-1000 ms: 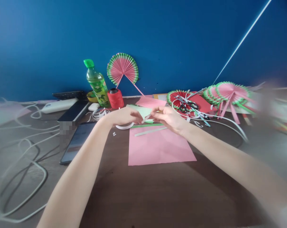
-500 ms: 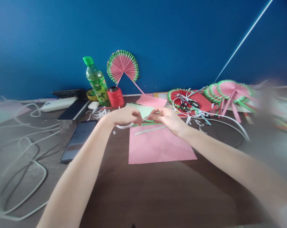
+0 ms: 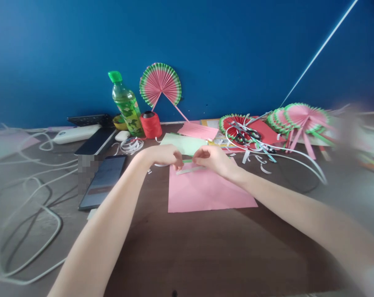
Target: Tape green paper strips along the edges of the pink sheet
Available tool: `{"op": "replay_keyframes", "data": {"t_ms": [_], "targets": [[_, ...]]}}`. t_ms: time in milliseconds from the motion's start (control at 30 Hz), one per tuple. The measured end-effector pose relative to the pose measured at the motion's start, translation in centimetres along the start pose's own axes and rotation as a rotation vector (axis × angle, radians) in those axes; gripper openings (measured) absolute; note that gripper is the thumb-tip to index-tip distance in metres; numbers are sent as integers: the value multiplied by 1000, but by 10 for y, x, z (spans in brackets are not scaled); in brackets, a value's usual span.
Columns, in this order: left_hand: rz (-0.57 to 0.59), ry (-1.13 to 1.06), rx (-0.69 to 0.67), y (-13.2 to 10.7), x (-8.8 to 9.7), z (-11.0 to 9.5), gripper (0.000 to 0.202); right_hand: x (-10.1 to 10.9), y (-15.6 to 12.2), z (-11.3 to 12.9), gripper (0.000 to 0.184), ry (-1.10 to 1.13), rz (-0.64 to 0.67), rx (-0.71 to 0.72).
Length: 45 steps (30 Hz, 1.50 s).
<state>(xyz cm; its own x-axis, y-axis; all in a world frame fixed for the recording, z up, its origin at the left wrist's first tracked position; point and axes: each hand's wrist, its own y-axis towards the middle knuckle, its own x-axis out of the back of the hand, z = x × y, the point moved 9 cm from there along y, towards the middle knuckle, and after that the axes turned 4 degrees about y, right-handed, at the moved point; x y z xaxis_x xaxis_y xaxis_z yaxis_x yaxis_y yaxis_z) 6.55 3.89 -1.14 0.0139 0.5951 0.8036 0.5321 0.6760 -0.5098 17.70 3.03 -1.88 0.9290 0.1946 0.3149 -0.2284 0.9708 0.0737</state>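
Observation:
A sheet of pink paper [image 3: 208, 192] lies flat on the dark table, both hands over its far edge. A pale strip [image 3: 189, 170] rests slantwise on the sheet, just under my fingers. Between my hands a narrow green strip [image 3: 187, 161] runs along the far edge. My left hand [image 3: 168, 155] is bent down with its fingers curled together at the strips' left ends. My right hand [image 3: 213, 161] has thumb and fingers pinched near the green strip's right end. What either hand grips is too small to tell. Behind them lies a light green paper sheet [image 3: 182, 143].
Behind stand a green bottle [image 3: 126, 105], a red thread spool [image 3: 150, 125] and a pink-green paper fan [image 3: 160, 80]. Scissors [image 3: 247, 133], paper scraps and more fans [image 3: 306, 115] lie right. A phone [image 3: 103, 185], power bank [image 3: 95, 141] and white cables [image 3: 55, 218] lie left.
Both hands have come down and slightly nearer to the pink sheet. The light green paper behind them shows more fully now. The pink sheet has stayed in place.

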Motion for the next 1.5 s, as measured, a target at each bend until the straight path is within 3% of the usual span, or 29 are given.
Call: {"op": "replay_keyframes", "data": {"t_ms": [233, 633, 1200, 1500], "targets": [[0, 164, 136, 4, -6, 5, 34, -10, -5, -2, 7, -158, 4, 77], [-43, 316, 164, 12, -9, 1, 37, -15, -6, -4, 12, -252, 21, 142], [-49, 290, 191, 18, -10, 9, 31, -17, -9, 1, 14, -274, 17, 176], [-75, 302, 253, 14, -6, 10, 37, -17, -11, 4, 12, -262, 1, 230]]}}
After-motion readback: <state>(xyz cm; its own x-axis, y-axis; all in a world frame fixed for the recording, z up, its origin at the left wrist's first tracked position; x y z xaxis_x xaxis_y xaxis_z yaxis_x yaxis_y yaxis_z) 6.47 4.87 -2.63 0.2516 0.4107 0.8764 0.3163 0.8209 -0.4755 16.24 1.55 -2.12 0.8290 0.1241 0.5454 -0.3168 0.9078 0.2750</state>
